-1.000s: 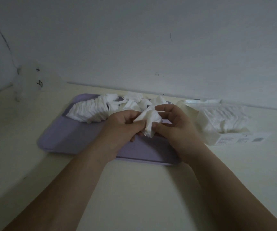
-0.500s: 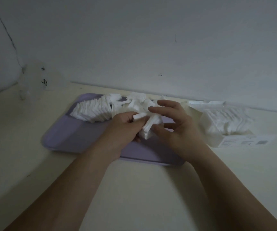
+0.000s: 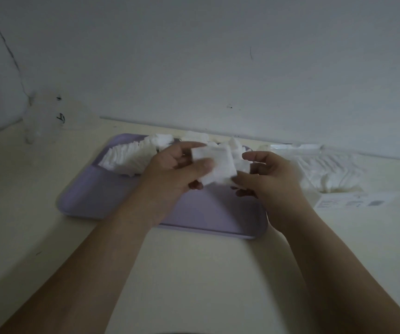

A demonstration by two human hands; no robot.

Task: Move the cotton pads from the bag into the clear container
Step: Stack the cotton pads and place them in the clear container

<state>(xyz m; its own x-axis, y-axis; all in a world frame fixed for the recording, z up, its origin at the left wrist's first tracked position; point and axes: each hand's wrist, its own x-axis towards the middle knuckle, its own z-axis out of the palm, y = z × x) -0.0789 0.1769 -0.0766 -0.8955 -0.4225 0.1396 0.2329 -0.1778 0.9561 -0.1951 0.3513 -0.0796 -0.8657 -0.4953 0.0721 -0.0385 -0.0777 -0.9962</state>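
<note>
Left hand [image 3: 170, 174]: thumb clamps a small stack of cotton pads [image 3: 218, 165] against curled fingers, above the tray. Right hand [image 3: 271, 179]: pinches the stack's right edge. Lavender tray [image 3: 93, 194]: fanned row of pads [image 3: 126, 157] at its far side. Bag [image 3: 333, 174]: right of tray, pads inside. Clear container [image 3: 40, 116]: far left, by the wall

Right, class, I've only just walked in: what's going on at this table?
A person is holding a small stack of cotton pads above a lilac tray. The left hand grips it with the thumb across the top, and the right hand pinches its right edge. A fanned row of pads lies on the tray's far side. The bag, with pads inside, sits right of the tray. The clear container stands far left, apart from the hands.
</note>
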